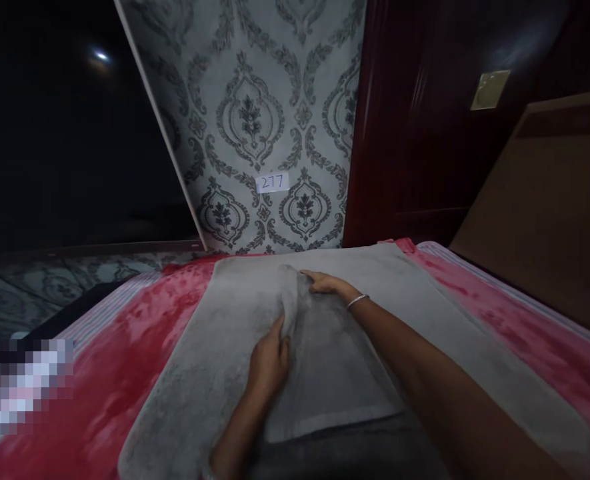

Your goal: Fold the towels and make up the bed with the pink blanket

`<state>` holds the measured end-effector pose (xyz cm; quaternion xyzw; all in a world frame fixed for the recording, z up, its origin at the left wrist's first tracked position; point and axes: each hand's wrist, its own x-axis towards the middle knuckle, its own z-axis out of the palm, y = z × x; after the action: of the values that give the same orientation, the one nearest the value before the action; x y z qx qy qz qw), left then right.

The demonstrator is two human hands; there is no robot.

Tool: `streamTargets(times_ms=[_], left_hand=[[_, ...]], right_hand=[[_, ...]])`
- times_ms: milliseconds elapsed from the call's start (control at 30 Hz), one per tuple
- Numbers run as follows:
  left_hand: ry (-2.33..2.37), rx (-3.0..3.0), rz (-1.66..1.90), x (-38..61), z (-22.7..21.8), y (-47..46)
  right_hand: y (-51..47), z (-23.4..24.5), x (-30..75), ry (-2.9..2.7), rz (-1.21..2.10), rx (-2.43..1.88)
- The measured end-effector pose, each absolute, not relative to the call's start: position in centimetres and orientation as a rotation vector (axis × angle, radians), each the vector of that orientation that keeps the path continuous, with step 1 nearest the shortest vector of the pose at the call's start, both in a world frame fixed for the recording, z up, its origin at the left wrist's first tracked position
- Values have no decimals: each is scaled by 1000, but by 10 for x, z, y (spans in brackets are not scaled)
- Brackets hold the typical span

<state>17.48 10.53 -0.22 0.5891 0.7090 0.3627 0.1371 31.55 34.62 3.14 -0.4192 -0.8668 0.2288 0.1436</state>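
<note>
A light grey cloth (342, 373), looking like a towel or a garment, lies partly folded on a larger grey plush mat (215, 340). One strip of it is folded over along its left side. My left hand (269, 360) is closed on the lower end of that strip, thumb and fingers at its edge. Farther up, my right hand (323, 283) pinches the cloth near the strip's top right, a bracelet on its wrist. The exact kind of cloth cannot be made out in the dim light.
Beneath the mat spreads a red and pink blanket (129, 360) with striped fabric at its sides. A large dark screen (75, 133) stands at left, a cardboard box (549, 220) at right. Patterned wallpaper (249, 113) bears a paper label (273, 182) reading 277.
</note>
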Motion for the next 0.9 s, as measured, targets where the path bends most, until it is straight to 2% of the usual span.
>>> streamTargets(times_ms=[167,300,467,633,767,833,900], left_hand=[[1870,1478,1221,167,-9,79],[1638,1309,1270,164,-25,47],[1626,1247,1358,177,-31,37],[1581,1186,1413,171,6,26],[1697,1093,1494,128,49,-3],[1762,1052,1488,99,58,-16],[1870,984,1462,70,52,-25]], right_hand=[[351,24,320,-2489,762,-1157],[343,14,324,-2396,680,-1144],[331,19,332,-2266,516,-1167],[328,68,328,-2208,365,-1150],[319,113,280,-2289,252,-1085],[308,114,243,-2360,236,-1134],[291,96,211,-2432,277,-1182]])
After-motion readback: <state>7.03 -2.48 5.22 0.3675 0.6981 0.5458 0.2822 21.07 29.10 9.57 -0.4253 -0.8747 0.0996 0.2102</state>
